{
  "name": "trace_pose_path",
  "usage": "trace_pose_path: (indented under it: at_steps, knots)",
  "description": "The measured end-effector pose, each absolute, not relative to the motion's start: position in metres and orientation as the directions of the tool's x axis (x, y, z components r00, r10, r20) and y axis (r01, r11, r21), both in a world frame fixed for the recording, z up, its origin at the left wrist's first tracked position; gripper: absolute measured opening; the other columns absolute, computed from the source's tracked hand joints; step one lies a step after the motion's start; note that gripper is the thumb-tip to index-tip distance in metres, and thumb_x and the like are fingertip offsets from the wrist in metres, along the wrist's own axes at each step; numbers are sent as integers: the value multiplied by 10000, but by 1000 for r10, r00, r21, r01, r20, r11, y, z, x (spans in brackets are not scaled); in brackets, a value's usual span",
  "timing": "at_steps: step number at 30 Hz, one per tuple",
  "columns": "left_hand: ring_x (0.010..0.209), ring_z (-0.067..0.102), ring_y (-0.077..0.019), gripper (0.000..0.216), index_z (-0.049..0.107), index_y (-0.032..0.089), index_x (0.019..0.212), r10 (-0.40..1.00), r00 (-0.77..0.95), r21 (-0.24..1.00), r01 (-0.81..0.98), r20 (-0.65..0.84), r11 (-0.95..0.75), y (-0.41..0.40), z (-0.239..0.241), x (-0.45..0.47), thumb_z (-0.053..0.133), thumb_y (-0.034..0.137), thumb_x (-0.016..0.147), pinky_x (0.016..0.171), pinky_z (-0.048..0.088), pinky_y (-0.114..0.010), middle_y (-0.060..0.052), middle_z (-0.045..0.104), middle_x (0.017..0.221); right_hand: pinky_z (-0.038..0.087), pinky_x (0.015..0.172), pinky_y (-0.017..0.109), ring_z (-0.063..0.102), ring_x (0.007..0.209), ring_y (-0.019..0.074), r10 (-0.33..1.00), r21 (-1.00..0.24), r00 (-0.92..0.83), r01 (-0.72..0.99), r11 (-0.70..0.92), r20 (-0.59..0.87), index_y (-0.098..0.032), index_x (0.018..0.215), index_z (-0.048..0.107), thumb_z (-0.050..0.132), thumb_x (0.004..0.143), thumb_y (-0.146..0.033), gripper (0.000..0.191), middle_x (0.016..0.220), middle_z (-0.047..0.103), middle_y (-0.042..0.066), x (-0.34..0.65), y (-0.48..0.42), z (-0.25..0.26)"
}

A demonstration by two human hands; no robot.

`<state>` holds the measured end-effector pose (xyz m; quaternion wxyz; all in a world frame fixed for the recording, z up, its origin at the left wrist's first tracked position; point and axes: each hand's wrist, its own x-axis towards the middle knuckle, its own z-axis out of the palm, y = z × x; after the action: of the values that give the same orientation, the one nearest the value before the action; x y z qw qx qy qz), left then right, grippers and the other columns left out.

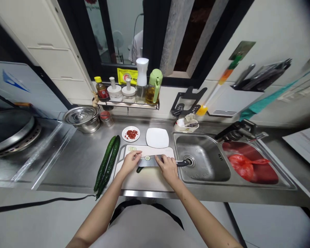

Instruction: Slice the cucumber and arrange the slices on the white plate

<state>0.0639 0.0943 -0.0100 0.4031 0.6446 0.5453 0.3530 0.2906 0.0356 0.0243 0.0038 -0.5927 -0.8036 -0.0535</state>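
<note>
A kitchen knife (151, 162) lies broadside above the white cutting board (147, 182), its black handle pointing right toward the sink. My right hand (169, 168) is closed over the handle end of the blade, thumb and fingers against the metal. At the blade's left end, my left hand (130, 162) has its fingers drawn together, touching the tip. One cucumber slice (147, 158) clings to the blade. From under the knife pokes the dark end of a cucumber piece (139, 169), mostly hidden. More cucumber slices (132, 149) rest at the board's upper left.
Two whole cucumbers (107, 165) lie left of the board. Behind it stand a small plate of red bits (124, 133) and a white square plate (157, 137). The sink (203, 155) is to the right, with a red bag (243, 167). A lidded pot (84, 119) stands back left.
</note>
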Motion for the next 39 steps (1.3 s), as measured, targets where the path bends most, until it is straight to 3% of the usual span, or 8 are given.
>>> trace_pose_path:
  at_steps: [3, 7, 12, 18, 30, 39]
  knots:
    - [950, 625, -195, 288, 709, 227, 1043, 953, 303, 791, 579, 16, -198, 87, 8, 74, 556, 386, 857, 859, 482, -306, -60, 692, 1016, 277, 784, 347, 454, 870, 201, 940, 96, -332, 941, 325, 78, -300, 1358, 510, 424, 914, -138, 480, 1143, 564, 99, 288, 33, 23]
    - [968, 614, -210, 236, 720, 242, 979, 943, 331, 690, 688, -25, -224, 78, 16, 85, 561, 364, 856, 868, 457, -319, -51, 696, 975, 275, 778, 344, 460, 858, 198, 930, 105, -356, 932, 347, 93, -300, 1344, 523, 435, 909, -130, 475, 1114, 572, 100, 289, 26, 18]
    - [892, 602, -195, 126, 696, 242, 885, 939, 340, 691, 691, -55, -210, 74, 11, 93, 600, 271, 809, 791, 452, -301, -32, 679, 901, 282, 775, 340, 469, 843, 194, 924, 111, -373, 925, 363, 89, -298, 1328, 538, 448, 886, -100, 493, 1113, 571, 98, 295, 19, 8]
    - [859, 586, -194, 120, 662, 232, 825, 946, 317, 698, 691, -59, -188, 75, 5, 100, 555, 181, 806, 824, 429, -323, -25, 671, 826, 278, 771, 330, 479, 856, 193, 926, 112, -368, 927, 358, 88, -307, 1316, 547, 460, 884, -108, 484, 1116, 573, 85, 301, 16, 1]
    - [724, 596, -137, 82, 650, 215, 801, 980, 158, 768, 640, -125, -5, 98, -9, 96, 573, 189, 798, 669, 413, -243, 9, 671, 760, 274, 768, 322, 473, 846, 187, 933, 112, -345, 936, 333, 107, -300, 1283, 577, 459, 898, -137, 435, 1097, 577, 84, 313, 17, -8]
    - [807, 617, -175, 73, 673, 210, 831, 983, -51, 647, 747, -175, 155, 146, -42, 73, 601, 210, 819, 739, 408, -273, -26, 702, 812, 287, 780, 314, 493, 856, 187, 952, 58, -287, 957, 283, 101, -303, 1272, 592, 475, 905, -169, 408, 1090, 576, 85, 323, 12, -20]
